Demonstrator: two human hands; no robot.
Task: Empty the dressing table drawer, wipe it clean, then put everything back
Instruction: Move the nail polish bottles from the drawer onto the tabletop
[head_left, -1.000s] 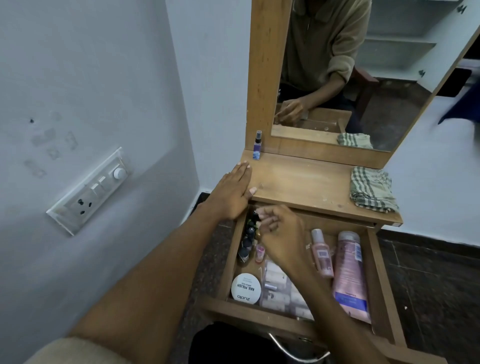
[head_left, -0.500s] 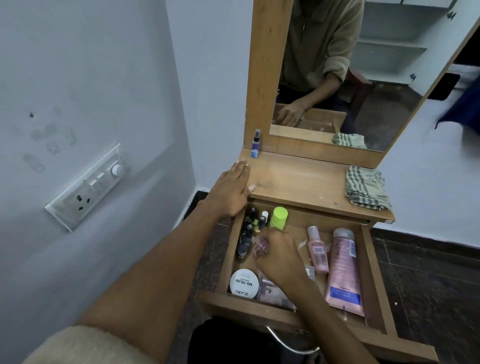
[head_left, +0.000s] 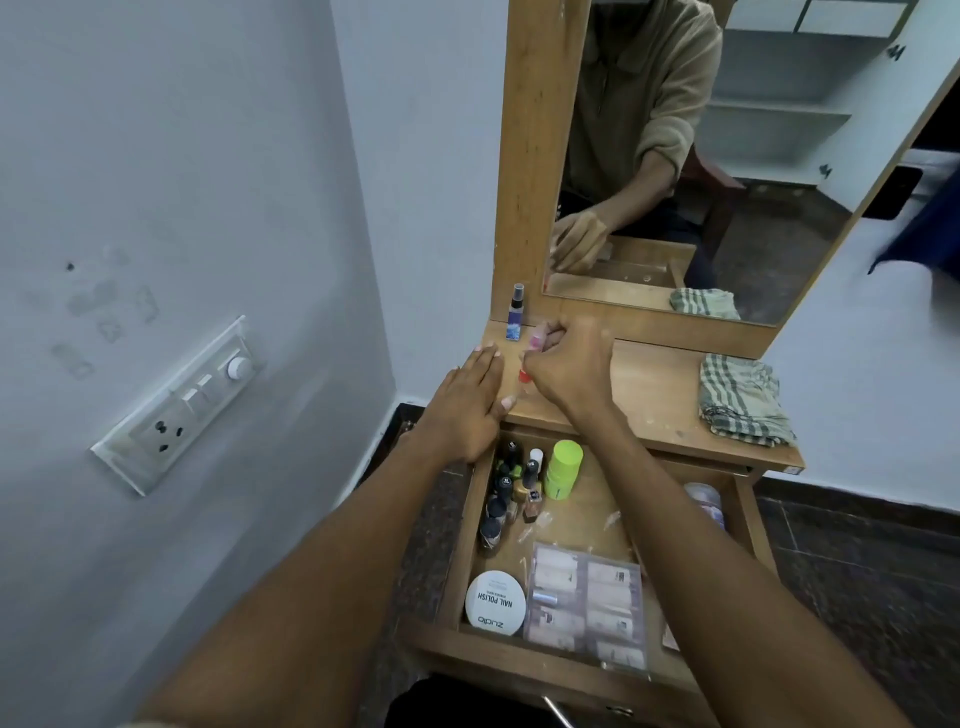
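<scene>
The wooden drawer (head_left: 470, 535) stands pulled out under the dressing table top (head_left: 654, 400). Inside lie several dark nail polish bottles (head_left: 506, 499), a green-capped container (head_left: 563, 470), a round white nail polish tin (head_left: 494, 603), a clear sachet pack (head_left: 587, 603) and a pink bottle (head_left: 706, 504) half hidden by my right arm. My right hand (head_left: 569, 364) is over the table top, shut on small pink and red bottles (head_left: 535, 343). My left hand (head_left: 467, 410) rests flat on the top's left front corner. A small blue spray bottle (head_left: 515, 314) stands by the mirror frame.
A folded checked cloth (head_left: 740, 400) lies on the right of the table top. The mirror (head_left: 727, 156) rises behind it. A wall with a switch panel (head_left: 179, 410) is close on the left. Dark floor (head_left: 857, 561) lies to the right.
My right hand has risen out of the drawer with small bottles and moved up over the table top beside the blue spray bottle. The left hand has stayed put.
</scene>
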